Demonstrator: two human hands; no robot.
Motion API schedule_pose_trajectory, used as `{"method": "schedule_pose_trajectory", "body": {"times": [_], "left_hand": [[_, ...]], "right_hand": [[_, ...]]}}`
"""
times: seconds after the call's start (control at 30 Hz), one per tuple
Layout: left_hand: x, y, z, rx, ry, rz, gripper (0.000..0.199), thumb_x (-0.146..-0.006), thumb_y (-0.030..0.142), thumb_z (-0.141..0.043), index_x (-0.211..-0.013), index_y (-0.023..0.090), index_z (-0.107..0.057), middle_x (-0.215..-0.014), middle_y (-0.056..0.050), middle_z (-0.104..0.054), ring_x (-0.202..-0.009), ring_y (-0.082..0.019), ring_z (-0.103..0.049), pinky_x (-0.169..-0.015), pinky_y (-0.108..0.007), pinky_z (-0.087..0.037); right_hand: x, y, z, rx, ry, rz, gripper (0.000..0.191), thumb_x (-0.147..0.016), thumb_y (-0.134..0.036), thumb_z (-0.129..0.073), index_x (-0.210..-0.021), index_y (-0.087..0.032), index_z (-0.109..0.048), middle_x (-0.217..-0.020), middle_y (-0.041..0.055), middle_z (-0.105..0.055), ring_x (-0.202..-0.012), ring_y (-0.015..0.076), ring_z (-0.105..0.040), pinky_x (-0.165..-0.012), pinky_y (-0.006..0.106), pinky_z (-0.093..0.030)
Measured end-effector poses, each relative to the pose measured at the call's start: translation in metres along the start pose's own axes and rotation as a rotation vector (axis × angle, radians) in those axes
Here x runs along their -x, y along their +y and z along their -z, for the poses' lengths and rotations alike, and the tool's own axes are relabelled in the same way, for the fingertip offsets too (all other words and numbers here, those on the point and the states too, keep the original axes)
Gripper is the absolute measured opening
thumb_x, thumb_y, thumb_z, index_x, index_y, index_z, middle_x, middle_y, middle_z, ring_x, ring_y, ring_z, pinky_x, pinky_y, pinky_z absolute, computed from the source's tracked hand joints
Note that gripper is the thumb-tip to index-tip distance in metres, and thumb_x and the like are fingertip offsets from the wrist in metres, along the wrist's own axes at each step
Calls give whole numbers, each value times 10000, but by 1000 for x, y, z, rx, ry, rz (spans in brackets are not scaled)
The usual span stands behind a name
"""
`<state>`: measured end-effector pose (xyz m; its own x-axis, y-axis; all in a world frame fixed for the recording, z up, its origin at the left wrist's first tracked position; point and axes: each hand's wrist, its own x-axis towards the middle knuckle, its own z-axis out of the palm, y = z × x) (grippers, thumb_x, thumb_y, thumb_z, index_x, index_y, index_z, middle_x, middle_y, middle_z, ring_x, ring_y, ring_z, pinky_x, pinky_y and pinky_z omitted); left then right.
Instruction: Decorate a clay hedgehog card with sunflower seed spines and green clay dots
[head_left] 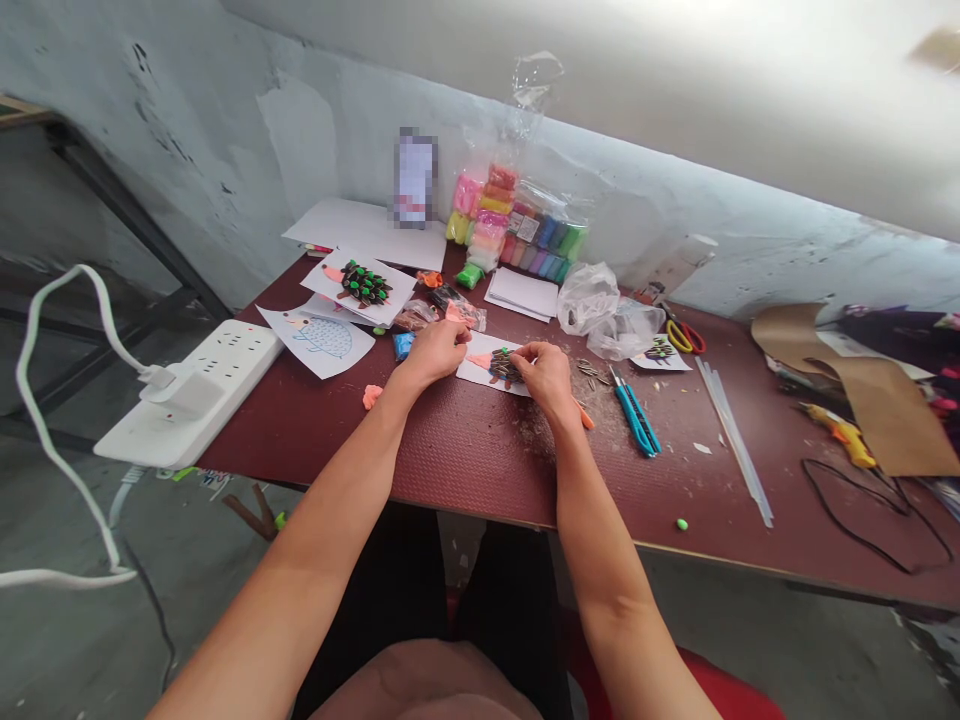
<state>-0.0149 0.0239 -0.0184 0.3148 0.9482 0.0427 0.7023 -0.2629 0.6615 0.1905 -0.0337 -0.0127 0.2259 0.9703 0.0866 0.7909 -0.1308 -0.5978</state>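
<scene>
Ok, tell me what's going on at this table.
A person is bent over a small card with a dark, spiky animal on it. The right hand has its fingers on the spikes; the left hand is at the card's other end. A few green dots show on the spikes. A similar picture lies to the left, a cutter to the right, and clay packs behind.

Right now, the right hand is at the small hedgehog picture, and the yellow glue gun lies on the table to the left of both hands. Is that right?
Not quite: the head view shows the yellow glue gun on the table to the right of both hands. The right hand is indeed at the small hedgehog picture.
</scene>
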Motion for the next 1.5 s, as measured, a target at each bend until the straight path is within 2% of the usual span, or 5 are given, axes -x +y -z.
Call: {"method": "schedule_pose_trajectory", "body": {"times": [0.53,0.83,1.0,1.2,1.5], "left_hand": [[4,7,6,-111,-45,7,305,-904,146,-584,-1098,184,-817,-1174,-106,-815,-1133,-287,-739,-1019,-361,-539],[3,5,5,-85,-34,2,301,-882,137,-595,-1073,181,-824,-1079,-109,-826,-1027,-285,-758,-999,-380,-552],[3,5,5,-94,-26,-10,283,-890,136,-592,-1045,179,-825,-1123,-117,-822,-1076,-295,-751,-998,-378,-550],[4,6,5,-82,-43,10,291,-910,153,-595,-1095,173,-818,-1124,-112,-823,-992,-278,-767,-966,-367,-559],[1,6,2,-133,-35,2,294,-911,146,-588,-1090,177,-819,-1172,-116,-814,-1127,-292,-738,-1002,-355,-539]], "right_hand": [[4,-7,8,114,-33,-19,244,-890,-212,-648,-989,-234,-870,-1003,61,-832,-948,219,-741,-861,291,-509],[5,-9,9,108,-55,2,246,-904,-215,-636,-960,-233,-875,-923,64,-832,-925,221,-743,-857,291,-506],[3,-3,8,104,15,29,263,-888,-224,-632,-982,-243,-877,-973,71,-827,-937,239,-731,-862,315,-517],[1,0,3,54,80,37,256,-893,-256,-621,-981,-221,-859,-1036,88,-802,-969,244,-711,-889,341,-517],[-6,-3,-1,-8,64,12,221,-856,-309,-632,-885,-217,-831,-943,60,-781,-866,220,-682,-858,335,-504]]}}
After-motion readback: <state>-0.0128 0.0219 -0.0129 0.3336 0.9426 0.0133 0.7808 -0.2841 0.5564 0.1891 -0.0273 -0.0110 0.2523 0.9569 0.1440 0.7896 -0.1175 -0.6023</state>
